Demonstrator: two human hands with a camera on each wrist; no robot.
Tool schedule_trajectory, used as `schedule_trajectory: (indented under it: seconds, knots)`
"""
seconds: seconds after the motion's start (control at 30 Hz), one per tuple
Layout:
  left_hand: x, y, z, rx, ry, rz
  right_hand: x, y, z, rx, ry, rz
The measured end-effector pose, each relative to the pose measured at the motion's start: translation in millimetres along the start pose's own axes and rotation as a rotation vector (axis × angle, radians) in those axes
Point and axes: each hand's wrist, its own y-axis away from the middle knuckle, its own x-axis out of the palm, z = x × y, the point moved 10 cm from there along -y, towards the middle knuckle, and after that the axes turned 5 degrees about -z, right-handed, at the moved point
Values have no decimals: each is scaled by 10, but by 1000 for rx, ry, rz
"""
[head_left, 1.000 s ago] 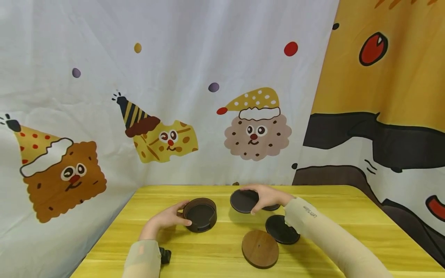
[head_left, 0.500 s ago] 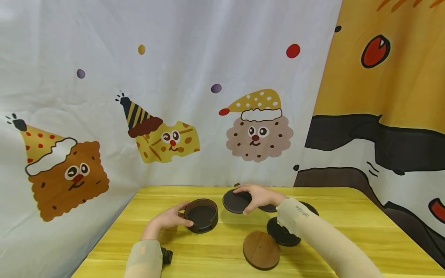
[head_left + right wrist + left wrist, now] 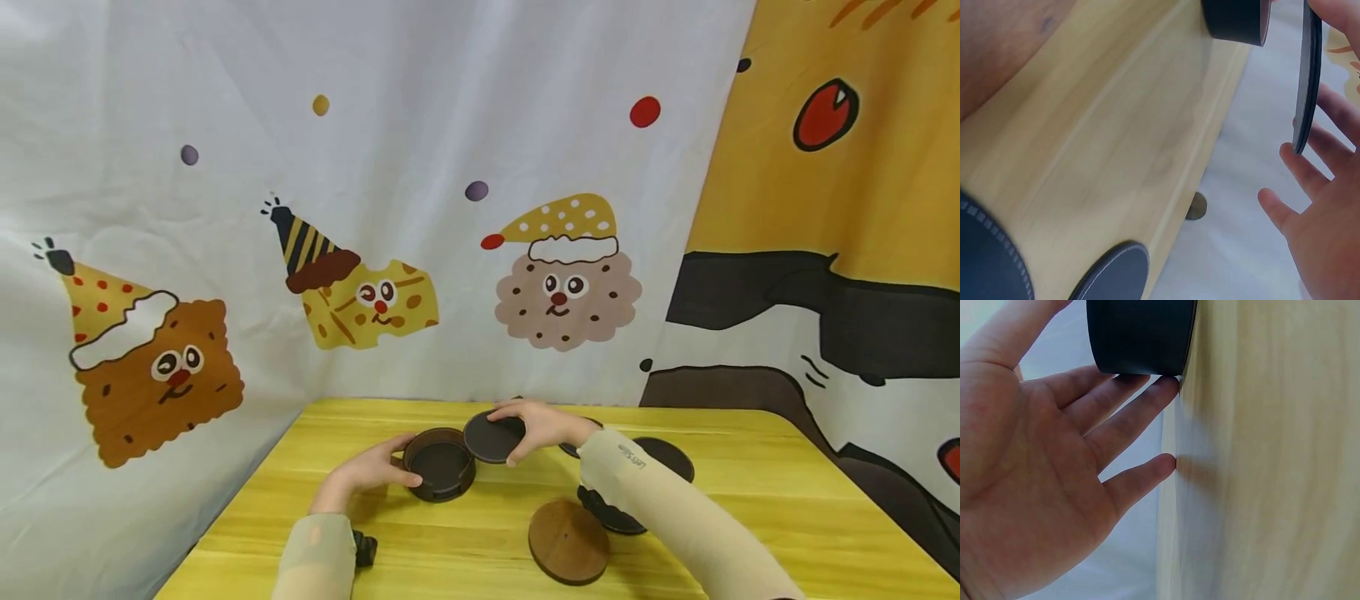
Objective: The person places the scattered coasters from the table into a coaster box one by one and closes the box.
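Observation:
My left hand (image 3: 371, 469) holds a dark round coaster holder (image 3: 453, 492) by its side, thumb at the front and fingers behind. In the left wrist view, the fingertips touch the holder's wall (image 3: 1141, 340) near the tabletop. The holder's inside is dark; whether a coaster lies in it I cannot tell. Just right of it, my right hand (image 3: 538, 427) pinches a round black coaster (image 3: 486, 437) by its edges, raised above the table. The right wrist view shows this coaster (image 3: 1307, 81) edge-on between thumb and fingers, apart from the holder.
A round brown wooden coaster (image 3: 568, 542) lies nearer the front of the yellow wood-grain table (image 3: 420, 554). Black coasters lie to the right: one (image 3: 671, 457) beyond the forearm, others (image 3: 617, 518) partly behind the sleeve. A printed cloth (image 3: 450, 358) hangs behind the table.
My right hand has carried the black coaster leftward, up close to the holder's right rim. My left hand keeps its hold on the holder. The head view has shifted slightly.

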Motion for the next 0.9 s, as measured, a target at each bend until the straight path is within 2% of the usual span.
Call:
schedule_trajectory:
  seconds: [0.27,0.53,0.9]
  knots:
    - [-16,-16,-13,15,5,5,40,-184,132,-49,-3,-25]
    - [-19,-23,41,-18,-57,-17,231,-347,239,-81,-47,-10]
    - [-13,-53,67,-17,-43,-7,453,-525,327,-49,-78,26]
